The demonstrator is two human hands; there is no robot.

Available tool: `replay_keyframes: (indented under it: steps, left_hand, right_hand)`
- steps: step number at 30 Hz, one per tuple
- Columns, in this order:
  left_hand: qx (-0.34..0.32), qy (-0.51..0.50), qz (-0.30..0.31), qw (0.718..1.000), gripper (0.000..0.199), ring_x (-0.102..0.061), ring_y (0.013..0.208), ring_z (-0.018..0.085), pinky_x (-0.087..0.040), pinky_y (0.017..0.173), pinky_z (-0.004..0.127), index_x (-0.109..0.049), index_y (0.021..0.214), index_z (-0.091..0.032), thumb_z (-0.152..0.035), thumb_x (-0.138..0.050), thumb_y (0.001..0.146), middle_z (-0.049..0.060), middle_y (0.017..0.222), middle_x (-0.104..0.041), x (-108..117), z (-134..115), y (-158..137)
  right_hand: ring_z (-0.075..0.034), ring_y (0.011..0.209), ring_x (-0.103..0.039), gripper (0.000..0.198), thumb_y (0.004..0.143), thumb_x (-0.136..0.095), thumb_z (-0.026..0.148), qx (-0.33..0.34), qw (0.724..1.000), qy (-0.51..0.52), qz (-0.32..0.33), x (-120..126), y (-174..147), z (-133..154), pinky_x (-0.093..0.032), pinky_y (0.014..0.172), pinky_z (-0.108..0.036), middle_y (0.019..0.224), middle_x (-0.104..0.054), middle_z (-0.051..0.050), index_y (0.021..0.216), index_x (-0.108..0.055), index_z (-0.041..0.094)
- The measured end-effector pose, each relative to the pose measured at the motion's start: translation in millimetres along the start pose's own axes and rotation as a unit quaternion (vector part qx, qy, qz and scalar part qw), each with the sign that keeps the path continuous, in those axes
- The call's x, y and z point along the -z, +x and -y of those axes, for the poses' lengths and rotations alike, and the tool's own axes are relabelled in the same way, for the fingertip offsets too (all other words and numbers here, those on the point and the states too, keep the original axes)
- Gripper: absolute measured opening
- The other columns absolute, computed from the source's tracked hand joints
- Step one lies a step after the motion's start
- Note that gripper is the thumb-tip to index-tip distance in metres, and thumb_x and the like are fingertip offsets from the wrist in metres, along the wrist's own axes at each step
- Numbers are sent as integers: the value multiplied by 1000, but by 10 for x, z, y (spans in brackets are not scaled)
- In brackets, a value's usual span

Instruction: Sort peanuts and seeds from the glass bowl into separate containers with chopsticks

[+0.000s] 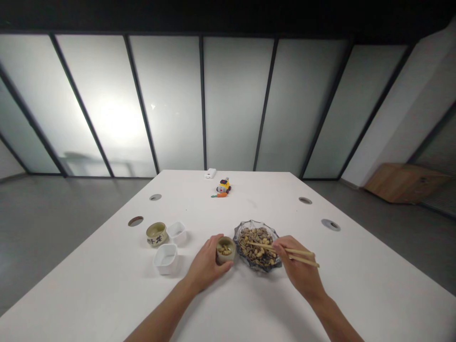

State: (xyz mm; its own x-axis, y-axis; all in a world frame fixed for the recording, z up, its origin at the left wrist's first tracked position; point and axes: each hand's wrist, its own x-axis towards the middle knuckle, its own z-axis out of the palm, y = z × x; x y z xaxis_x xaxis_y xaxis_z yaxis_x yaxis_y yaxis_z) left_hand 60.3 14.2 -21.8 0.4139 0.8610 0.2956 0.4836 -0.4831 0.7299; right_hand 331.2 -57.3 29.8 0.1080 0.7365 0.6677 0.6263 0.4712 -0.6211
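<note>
My left hand (206, 263) is wrapped round a small ceramic cup (231, 258) that stands on the table, with a few pale, peanut-like pieces (224, 250) inside it. A pair of wooden chopsticks (297, 251) is gripped in my right hand (299, 268). Their tips reach over a scalloped glass bowl (261, 267), just right of the cup. Striped sunflower seeds (253, 236) mixed with peanuts (270, 254) fill that bowl. The chopstick tips lie among the seeds and peanuts; whether they pinch a piece, I cannot make out.
On the left stand a ceramic bowl with dark characters (156, 235) and two white plastic containers (166, 261). Farther back are a yellow toy car (223, 186), a toy carrot (221, 195) and a white box-like object (210, 173). Round holes (136, 221) pierce the white table (213, 304).
</note>
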Motion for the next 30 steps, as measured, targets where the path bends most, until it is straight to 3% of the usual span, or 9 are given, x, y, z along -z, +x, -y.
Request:
replay_keyframes:
  steps: [5,15,24,30]
  left_hand:
    - [1,2,2,1000,70,-60,132,32,-44,117,48,-53,141,-21,-24,-77,76,14,140,-63,3,4,-1]
    - [-5,-1,-5,1000,68,-62,129,32,-46,115,47,-54,140,-24,-23,-78,76,12,138,-65,4,-11,-3]
    - [0,5,2,1000,69,-61,131,33,-46,116,48,-54,141,-22,-25,-79,77,13,139,-64,13,-18,-4]
    - [1,9,-4,1000,69,-61,130,32,-46,115,47,-54,140,-23,-22,-78,76,12,138,-65,7,-23,-15]
  right_hand:
    - [-20,69,-69,37,103,-58,48,0,999,-18,-48,-5,-11,-3,-58,65,-30,78,-72,-5,80,-73,24]
    - [-22,81,-73,29,102,-61,45,2,1000,10,9,-105,-74,-34,-62,75,-33,90,-76,-8,89,-77,24]
    - [-22,78,-73,35,103,-58,48,-22,996,4,-81,-45,-41,48,-61,71,-33,85,-76,-7,84,-77,25]
    - [-22,75,-73,39,101,-59,52,-21,998,48,-47,-95,-60,143,-61,68,-32,83,-76,-7,80,-76,25]
